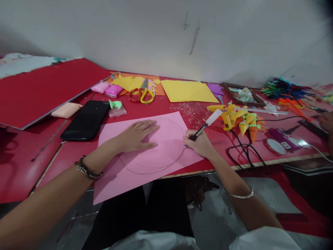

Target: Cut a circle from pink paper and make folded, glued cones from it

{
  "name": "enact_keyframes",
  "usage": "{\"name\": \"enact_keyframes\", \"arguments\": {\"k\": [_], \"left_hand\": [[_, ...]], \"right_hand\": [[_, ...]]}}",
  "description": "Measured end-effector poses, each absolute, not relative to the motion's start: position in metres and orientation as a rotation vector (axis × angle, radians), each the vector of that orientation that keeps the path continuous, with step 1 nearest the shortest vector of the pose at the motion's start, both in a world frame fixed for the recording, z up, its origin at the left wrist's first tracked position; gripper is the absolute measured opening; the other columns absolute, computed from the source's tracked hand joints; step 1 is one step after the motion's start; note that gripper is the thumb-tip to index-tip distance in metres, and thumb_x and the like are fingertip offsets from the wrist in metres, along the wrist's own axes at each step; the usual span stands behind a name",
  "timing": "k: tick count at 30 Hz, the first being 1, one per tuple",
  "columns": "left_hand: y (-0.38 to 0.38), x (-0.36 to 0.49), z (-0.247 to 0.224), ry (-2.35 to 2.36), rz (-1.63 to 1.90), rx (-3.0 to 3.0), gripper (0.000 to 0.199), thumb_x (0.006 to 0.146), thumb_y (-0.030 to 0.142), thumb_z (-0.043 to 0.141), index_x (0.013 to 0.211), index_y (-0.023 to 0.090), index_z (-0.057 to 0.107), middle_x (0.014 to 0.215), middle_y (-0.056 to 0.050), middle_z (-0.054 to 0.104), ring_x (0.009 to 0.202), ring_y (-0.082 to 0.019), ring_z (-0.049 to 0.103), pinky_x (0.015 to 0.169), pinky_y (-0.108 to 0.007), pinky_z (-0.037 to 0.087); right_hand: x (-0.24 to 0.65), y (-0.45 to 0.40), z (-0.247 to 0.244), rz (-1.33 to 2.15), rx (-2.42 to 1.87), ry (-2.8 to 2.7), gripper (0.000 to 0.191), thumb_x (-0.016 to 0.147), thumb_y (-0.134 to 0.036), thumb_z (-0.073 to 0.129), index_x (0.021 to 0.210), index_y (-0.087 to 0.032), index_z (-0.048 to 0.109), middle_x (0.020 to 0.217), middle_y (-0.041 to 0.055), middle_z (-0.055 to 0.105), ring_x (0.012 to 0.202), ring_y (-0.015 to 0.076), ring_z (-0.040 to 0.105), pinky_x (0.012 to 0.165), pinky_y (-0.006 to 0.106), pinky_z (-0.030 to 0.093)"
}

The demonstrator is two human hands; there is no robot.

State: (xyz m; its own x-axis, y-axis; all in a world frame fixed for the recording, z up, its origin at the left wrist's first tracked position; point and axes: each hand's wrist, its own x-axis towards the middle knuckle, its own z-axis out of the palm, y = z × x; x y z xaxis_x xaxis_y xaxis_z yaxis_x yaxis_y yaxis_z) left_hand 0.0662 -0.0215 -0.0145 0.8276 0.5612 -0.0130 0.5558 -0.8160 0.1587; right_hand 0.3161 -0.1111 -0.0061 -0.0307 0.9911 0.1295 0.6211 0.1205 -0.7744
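Note:
A pink sheet of paper [109, 180] lies at an angle on the red table, its lower corner hanging past the front edge. My left hand [136, 136] rests flat on the sheet with its fingers spread. At the sheet's right side, my right hand [199, 142] is closed round a black pen [201, 129] with a white end pointing up and to the right. The pen's tip touches the paper on the right part of a large, thin, rounded outline. Part of that outline is hidden under my left hand.
A black phone [86, 120] lies left of the sheet. Behind are scissors [144, 92] and yellow paper [189, 91]. Right are a yellow glue gun [227, 116], its looped cord, a purple device [283, 139] and a tray [244, 94]. Another person's hand [326, 121] is at the right edge.

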Motion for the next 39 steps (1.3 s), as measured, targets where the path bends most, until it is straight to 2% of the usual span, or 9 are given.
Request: {"name": "enact_keyframes", "arguments": {"k": [9, 19, 25, 30, 36, 39], "left_hand": [[-0.022, 0.066, -0.013, 0.866, 0.052, 2.847, 0.075, 0.080, 0.067, 0.028, 0.140, 0.023, 0.021, 0.147, -0.005, 0.022, 0.133, -0.023, 0.017, 0.106, -0.037, 0.015], [-0.021, 0.066, -0.016, 0.890, 0.034, 2.818, 0.075, 0.079, 0.067, 0.030, 0.140, 0.024, 0.019, 0.147, -0.003, 0.019, 0.134, -0.023, 0.016, 0.107, -0.037, 0.012], [-0.022, 0.067, -0.014, 0.891, 0.036, 2.815, 0.075, 0.079, 0.067, 0.029, 0.140, 0.025, 0.019, 0.147, -0.003, 0.019, 0.134, -0.023, 0.016, 0.106, -0.037, 0.013], [-0.023, 0.066, -0.014, 0.891, 0.042, 2.815, 0.073, 0.080, 0.066, 0.029, 0.140, 0.025, 0.019, 0.147, -0.004, 0.019, 0.134, -0.023, 0.016, 0.106, -0.039, 0.013], [-0.021, 0.064, -0.008, 0.839, 0.142, 2.802, 0.068, 0.081, 0.062, 0.034, 0.137, 0.024, 0.028, 0.143, -0.006, 0.030, 0.130, -0.024, 0.024, 0.107, -0.043, 0.010], [-0.012, 0.057, -0.001, 0.891, 0.480, 2.708, 0.050, 0.086, 0.050, 0.034, 0.128, 0.022, 0.042, 0.132, -0.006, 0.045, 0.122, -0.022, 0.038, 0.104, -0.039, 0.022]], "right_hand": [[0.329, -0.093, -0.005, 0.519, -1.594, -1.702, 0.024, 0.071, -0.019, 0.049, 0.051, -0.017, 0.036, 0.046, -0.0050, 0.037, 0.047, 0.0067, 0.037, 0.046, 0.020, 0.028], [0.306, -0.126, -0.007, 0.792, -1.540, -1.689, 0.026, 0.071, -0.022, 0.046, 0.049, -0.018, 0.033, 0.045, -0.0056, 0.032, 0.045, 0.0063, 0.032, 0.044, 0.020, 0.027], [0.311, -0.121, -0.008, 0.715, -1.573, -1.708, 0.026, 0.070, -0.021, 0.047, 0.048, -0.018, 0.032, 0.046, -0.0053, 0.031, 0.047, 0.0065, 0.030, 0.045, 0.020, 0.024], [0.321, -0.114, -0.012, 0.582, -1.539, -1.667, 0.026, 0.075, -0.024, 0.048, 0.052, -0.018, 0.037, 0.049, -0.0043, 0.036, 0.050, 0.0079, 0.035, 0.050, 0.021, 0.029], [0.324, -0.115, -0.016, 0.706, -1.486, -1.421, 0.028, 0.080, -0.041, 0.050, 0.064, -0.018, 0.046, 0.059, -0.0029, 0.045, 0.054, 0.0087, 0.044, 0.053, 0.020, 0.037], [0.324, -0.117, -0.016, 0.742, -1.481, -1.389, 0.030, 0.080, -0.045, 0.048, 0.069, -0.018, 0.051, 0.061, -0.0022, 0.048, 0.051, 0.0081, 0.044, 0.049, 0.019, 0.036]]}}
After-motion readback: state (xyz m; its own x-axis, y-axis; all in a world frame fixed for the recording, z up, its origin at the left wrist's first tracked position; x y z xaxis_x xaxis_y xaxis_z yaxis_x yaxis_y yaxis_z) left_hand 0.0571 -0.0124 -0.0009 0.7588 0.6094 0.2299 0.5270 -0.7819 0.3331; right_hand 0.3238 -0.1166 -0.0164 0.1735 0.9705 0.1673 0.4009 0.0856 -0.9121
